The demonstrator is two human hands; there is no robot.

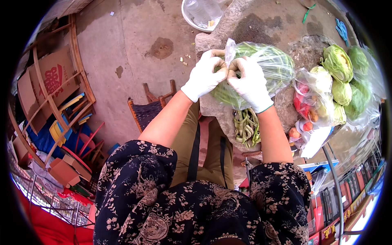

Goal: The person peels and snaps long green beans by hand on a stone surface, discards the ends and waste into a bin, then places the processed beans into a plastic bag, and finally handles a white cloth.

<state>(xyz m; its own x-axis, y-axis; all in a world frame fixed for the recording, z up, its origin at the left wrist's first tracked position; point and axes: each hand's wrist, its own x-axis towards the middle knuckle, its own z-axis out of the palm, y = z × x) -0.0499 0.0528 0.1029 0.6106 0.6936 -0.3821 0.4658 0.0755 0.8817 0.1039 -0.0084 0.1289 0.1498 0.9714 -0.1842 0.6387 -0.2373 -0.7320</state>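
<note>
A clear plastic bag (275, 64) full of long green beans lies on the stone slab (284, 102) before me. Both my hands wear white gloves with tan palms. My left hand (208, 73) pinches the gathered plastic at the bag's near left end. Beside it, fingertips almost touching, my right hand (249, 79) grips the same gathered part. A twisted tip of plastic stands up between the hands. The fingers hide whether the plastic is knotted. Below my right wrist, a small heap of loose, withered bean pods (245, 127) rests on the slab.
Right of the bag are a plastic bag with red and pale produce (312, 95), several cabbages (338, 64) and bagged green cabbages (361, 88). A white basin (199, 23) holds clear plastic containers. A woven-seat wooden chair (147, 111) stands left, near a wooden rack (81, 61) with cardboard.
</note>
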